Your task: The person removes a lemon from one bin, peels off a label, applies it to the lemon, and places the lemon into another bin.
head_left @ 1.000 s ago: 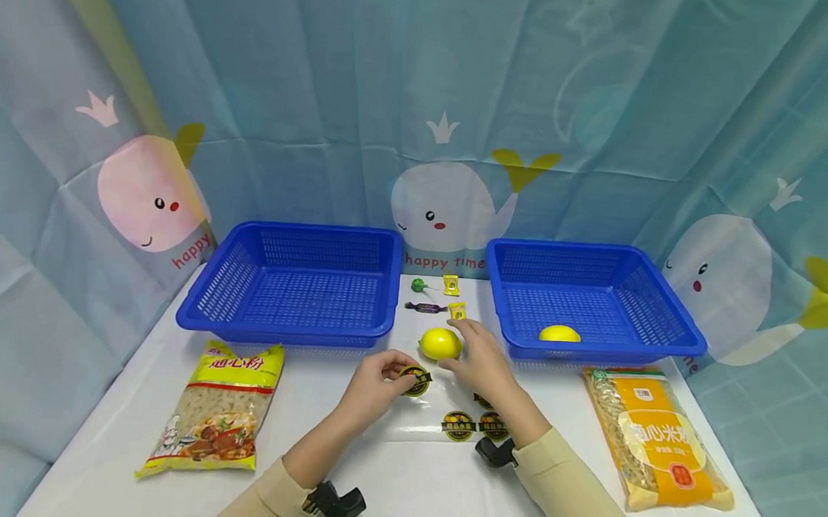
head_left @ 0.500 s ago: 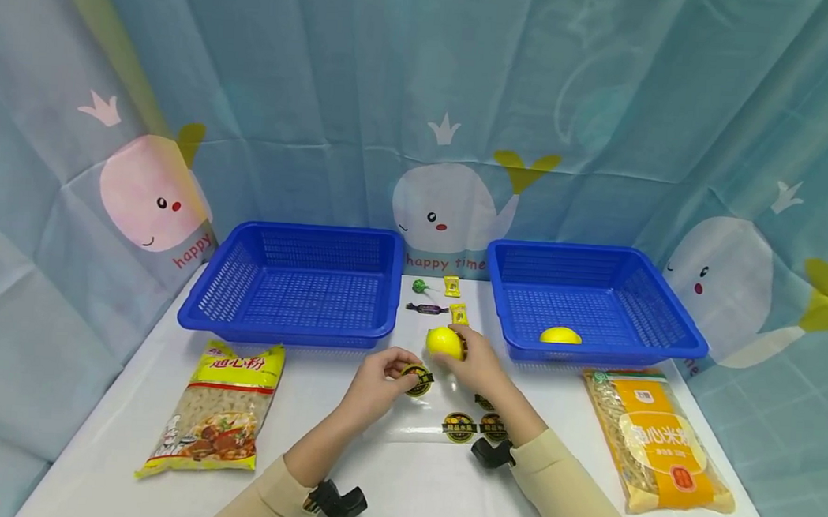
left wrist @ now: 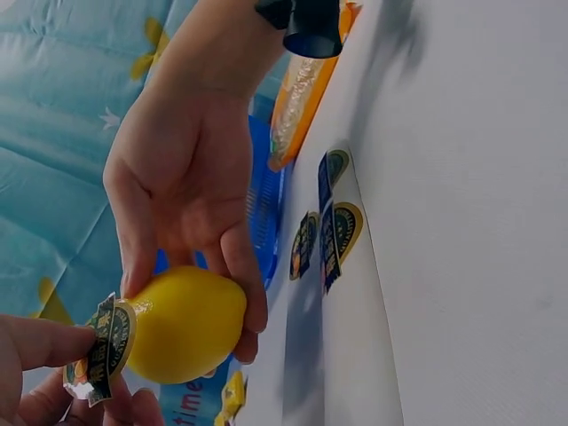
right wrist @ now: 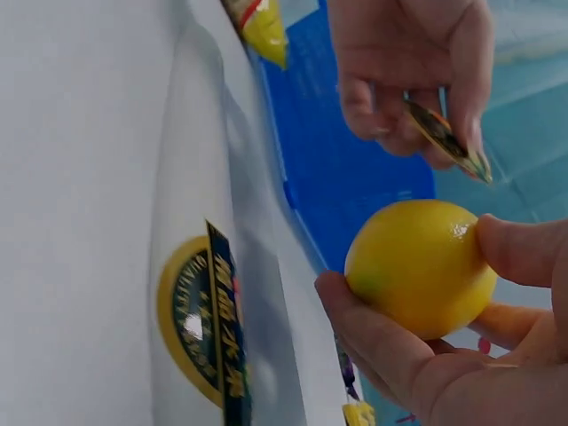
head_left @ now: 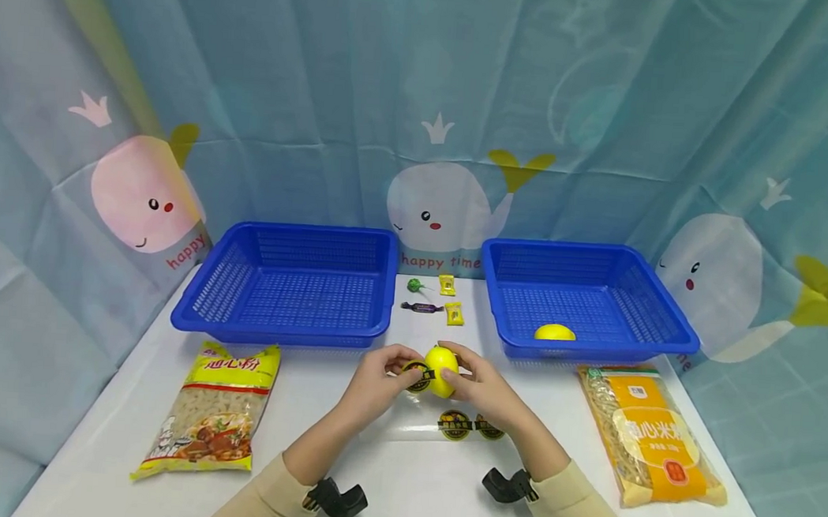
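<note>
Step in hand: labelling. My right hand [head_left: 480, 385] grips the lemon [head_left: 440, 371] off the bench [head_left: 400, 479], fingers curled under and thumb on top, in front of me between the two baskets. My left hand [head_left: 376, 381] pinches a round black-and-gold sticker [head_left: 417, 376] between thumb and fingertips, its edge touching the lemon's 9 o'clock side. In the left wrist view the sticker [left wrist: 102, 348] hangs half folded at the lemon's end [left wrist: 182, 324], not yet flat on the peel

Backing sheet [head_left: 418, 431] lies on the bench at 6 o'clock of the lemon, two stickers [head_left: 470, 426] left on it. A second lemon [head_left: 555, 332] sits in the right basket [head_left: 673, 326], at 2 o'clock from my hands. Left basket [head_left: 197, 308] at 10 o'clock holds nothing I can see

Judgement on the next move: the sticker needs laying flat on the peel, pressed from one edge across so it does not crease, right hand holding the lemon steady against the push. The fold in the sticker is the risk; it may stick to itself

Candies [head_left: 447, 298] at 12 o'clock, pasta bag [head_left: 220, 409] at 8 o'clock, orange noodle bag [head_left: 648, 439] at 4 o'clock, all untouched
</note>
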### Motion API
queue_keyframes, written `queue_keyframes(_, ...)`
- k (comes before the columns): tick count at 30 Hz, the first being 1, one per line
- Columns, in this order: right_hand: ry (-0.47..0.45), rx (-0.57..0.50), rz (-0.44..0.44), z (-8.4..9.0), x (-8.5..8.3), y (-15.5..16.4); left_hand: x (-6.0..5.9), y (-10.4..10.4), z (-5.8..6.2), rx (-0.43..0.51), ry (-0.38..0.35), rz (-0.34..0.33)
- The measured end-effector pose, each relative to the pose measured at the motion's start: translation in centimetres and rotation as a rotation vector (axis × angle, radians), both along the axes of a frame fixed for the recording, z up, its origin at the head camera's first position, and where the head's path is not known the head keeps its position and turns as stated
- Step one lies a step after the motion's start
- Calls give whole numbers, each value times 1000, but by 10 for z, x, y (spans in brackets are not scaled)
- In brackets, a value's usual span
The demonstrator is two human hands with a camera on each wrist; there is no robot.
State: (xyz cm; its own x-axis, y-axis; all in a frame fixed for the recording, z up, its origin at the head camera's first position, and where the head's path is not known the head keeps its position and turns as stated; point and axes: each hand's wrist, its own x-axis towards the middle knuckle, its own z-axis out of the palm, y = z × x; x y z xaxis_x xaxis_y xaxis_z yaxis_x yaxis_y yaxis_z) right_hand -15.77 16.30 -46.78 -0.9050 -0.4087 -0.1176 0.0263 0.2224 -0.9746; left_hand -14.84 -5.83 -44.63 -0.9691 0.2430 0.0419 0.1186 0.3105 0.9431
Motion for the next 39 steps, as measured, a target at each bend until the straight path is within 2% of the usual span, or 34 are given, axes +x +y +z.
queue_keyframes(8,16,-4,29,1,10,-1,0,2,2,24,-13,-13)
queue_keyframes(16,-10,-78,51,6,16,-7,0,3,3,30,-33,-10)
queue_keyframes(25,6,-30,-21,3,17,-12,3,6,4,42,-30,-35)
queue_keyframes(32,-43,-98,-57,4,18,-11,3,5,2,55,-34,-20)
queue_keyframes(39,23,-74,-121,7,19,-10,3,5,-2,12,-22,-1)
